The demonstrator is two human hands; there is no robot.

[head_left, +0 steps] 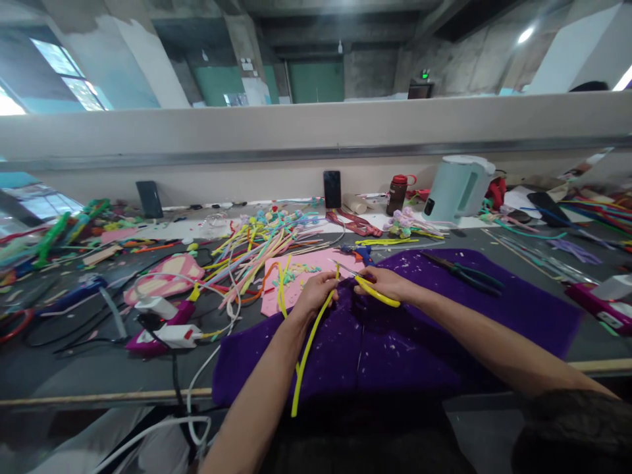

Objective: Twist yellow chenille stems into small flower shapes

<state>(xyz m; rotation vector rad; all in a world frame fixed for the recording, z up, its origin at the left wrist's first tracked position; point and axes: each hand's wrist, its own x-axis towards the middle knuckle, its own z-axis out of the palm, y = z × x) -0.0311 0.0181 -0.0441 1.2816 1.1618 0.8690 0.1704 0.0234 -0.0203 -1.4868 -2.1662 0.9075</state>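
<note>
My left hand (316, 296) pinches a fuzzy yellow pipe cleaner (311, 345); its long end hangs down over the purple cloth (409, 359), and a short tip sticks up above my fingers. In my right hand (388, 282) is a pair of scissors with yellow handles (378, 294), the blades pointing left at that tip. Whether the blades touch it I cannot tell. Another bent yellow stem (281, 289) lies just left of my left hand. Beyond the hands a pink sheet (269, 301) carries small cut pieces in pale colours.
Dark-handled pliers (474, 278) lie on the cloth at right. A heap of coloured stems (261, 243) spreads behind the pink sheet. Power strips with plugs (162, 332) and loose cables sit at left. Farther back stand a phone (332, 189), a brown bottle (396, 196) and a kettle (454, 191).
</note>
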